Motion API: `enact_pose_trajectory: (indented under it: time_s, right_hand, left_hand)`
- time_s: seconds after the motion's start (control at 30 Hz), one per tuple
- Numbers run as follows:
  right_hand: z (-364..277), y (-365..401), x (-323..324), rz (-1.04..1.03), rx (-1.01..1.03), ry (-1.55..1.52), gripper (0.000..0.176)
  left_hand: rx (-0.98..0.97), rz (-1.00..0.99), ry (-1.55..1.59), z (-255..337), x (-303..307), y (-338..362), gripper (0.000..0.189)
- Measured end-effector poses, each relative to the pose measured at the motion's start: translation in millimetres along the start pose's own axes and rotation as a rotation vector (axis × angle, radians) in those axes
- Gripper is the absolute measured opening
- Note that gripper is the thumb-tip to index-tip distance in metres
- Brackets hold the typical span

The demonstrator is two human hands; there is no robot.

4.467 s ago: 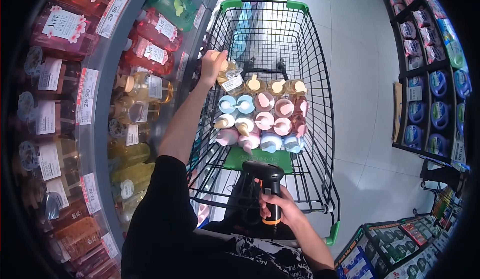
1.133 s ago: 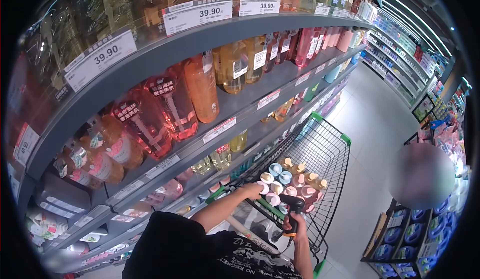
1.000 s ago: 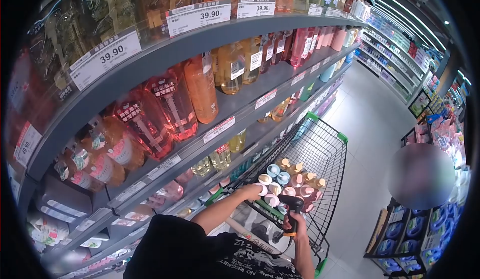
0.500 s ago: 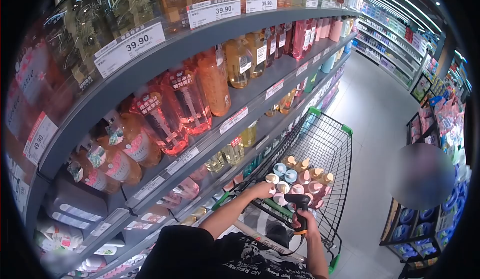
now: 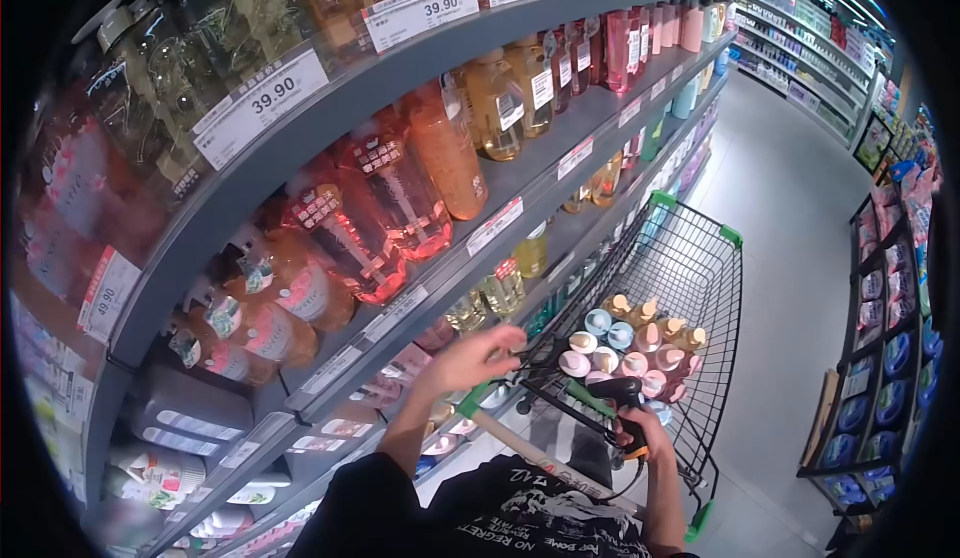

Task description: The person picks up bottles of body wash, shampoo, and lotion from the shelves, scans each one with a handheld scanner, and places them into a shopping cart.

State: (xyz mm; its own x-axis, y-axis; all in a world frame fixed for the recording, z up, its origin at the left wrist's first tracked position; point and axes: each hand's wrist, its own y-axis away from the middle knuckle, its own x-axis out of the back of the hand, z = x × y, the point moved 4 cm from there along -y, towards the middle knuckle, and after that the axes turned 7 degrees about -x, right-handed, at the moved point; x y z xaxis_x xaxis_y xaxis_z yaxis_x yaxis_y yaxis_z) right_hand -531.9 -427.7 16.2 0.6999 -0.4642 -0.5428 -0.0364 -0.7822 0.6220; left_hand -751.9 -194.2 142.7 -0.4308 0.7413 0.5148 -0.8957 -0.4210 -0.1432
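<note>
My left hand (image 5: 478, 358) is raised beside the lower shelves, above the left end of the cart handle. Its fingers are slightly curled and apart, with nothing in them. In my right hand (image 5: 655, 436) is a black and orange barcode scanner (image 5: 634, 441), held at the near end of the cart, its cable hanging down. Beyond it, the wire shopping cart (image 5: 700, 258) carries several pump bottles (image 5: 640, 343) standing close together, with cream, light blue, pink and tan tops. Between the two hands, the light-coloured cart handle (image 5: 515, 444) runs in front of my body.
Along the left, a tall grey shelf (image 5: 530, 193) holds rows of pink, orange and yellow bottles behind price tags (image 5: 262, 103). At right is a dark display rack (image 5: 875, 388) with blue packs. The floor aisle (image 5: 770, 168) leads to white shelving (image 5: 800, 58).
My left hand has come off the bottles in the cart, moving left and up, and its fingers have opened. The scanner stays in my right hand. The view has shifted slightly.
</note>
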Motion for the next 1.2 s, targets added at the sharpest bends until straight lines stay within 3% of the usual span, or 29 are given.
enact_pose_trajectory:
  time_s: [0.07,0.13,0.27,0.33,0.37,0.43,0.47,0.53,0.67,0.73,0.77,0.83,0.97,1.03,1.13,1.2]
  right_hand:
    - [1,-1,2,0.001,-0.006,-0.004,0.032]
    - [4,-4,1,-0.033,-0.026,-0.022,0.034]
    - [3,-5,9,0.015,-0.014,0.017,0.030]
    - [0,-3,5,0.023,0.035,0.050,0.027]
    - [1,-4,6,-0.005,0.027,0.029,0.026]
    - [1,-4,5,-0.005,0.024,0.029,0.027]
    - [1,-3,5,0.000,0.027,0.029,0.027]
    - [1,-2,3,0.008,0.023,0.033,0.027]
    - [0,1,4,0.022,0.049,0.043,0.026]
    - [1,2,3,0.028,0.053,0.038,0.026]
    - [1,3,2,0.036,0.068,0.060,0.025]
    - [-1,4,2,0.049,0.081,0.076,0.025]
    - [0,5,3,0.063,0.090,0.070,0.023]
    - [-1,5,4,0.071,0.102,0.086,0.021]
    - [1,1,7,0.077,0.127,0.145,0.020]
    - [-1,5,5,0.104,0.120,0.167,0.019]
  left_hand:
    - [-0.027,0.246,-0.155,62,48,2,0.032]
    - [-0.114,0.540,-0.158,85,77,8,0.027]
    - [-0.460,1.218,-0.289,139,126,33,0.024]
    - [-0.438,1.430,-0.351,148,152,46,0.020]
    - [-0.435,1.430,-0.359,154,162,47,0.020]
    - [0.169,1.390,-0.824,160,181,44,0.039]
    - [0.168,1.391,-0.828,162,188,41,0.039]
    - [0.288,1.163,-0.681,155,202,25,0.048]
    - [0.324,1.201,-0.811,123,227,16,0.043]
    - [0.007,1.409,-0.923,131,220,20,0.039]
    - [0.002,1.403,-0.921,133,218,21,0.039]
    - [0.261,1.274,-0.726,139,212,24,0.044]
    - [0.160,1.388,-0.628,154,186,18,0.039]
    - [0.007,1.595,-0.731,158,175,19,0.039]
    - [0.097,1.616,-0.913,160,171,22,0.038]
    - [0.082,1.554,-0.853,167,160,22,0.035]
